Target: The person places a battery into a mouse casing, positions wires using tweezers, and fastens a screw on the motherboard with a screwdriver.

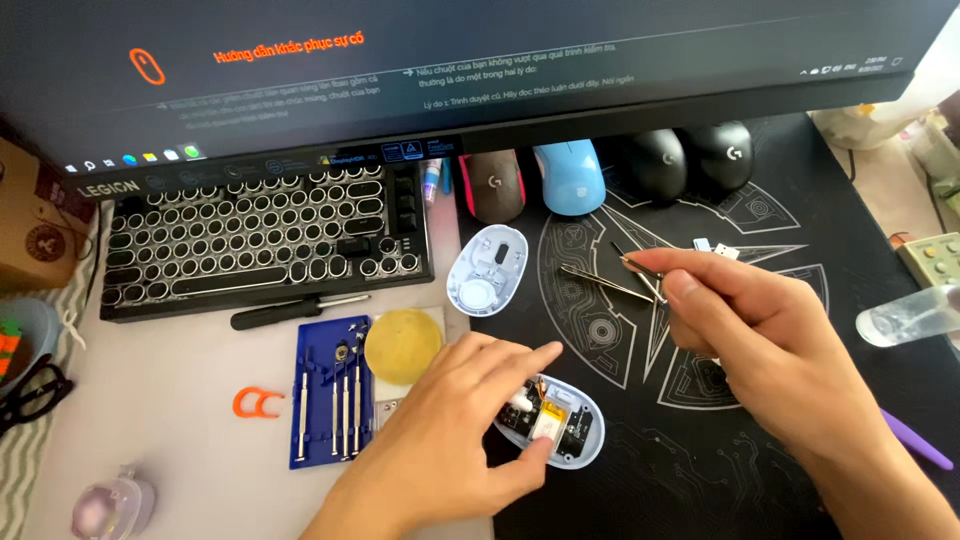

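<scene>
- The opened white computer mouse base with its bare circuit board (553,422) lay on the black patterned desk mat (700,440), at the worktop's near edge.
- The left hand (455,425) pinched it between thumb and forefinger.
- The right hand (755,320), apart from it, gripped thin metal tweezers (608,284).
- The detached white top shell (485,270) sat beyond, beside a blue tray of small screwdrivers (332,392).

I see one monitor screen (450,60) across the top, dark grey with orange and pale text lines and a taskbar strip of small icons along its lower edge. Left of it, below its corner, sits a brown cardboard box (35,225) with a round printed mark.
</scene>
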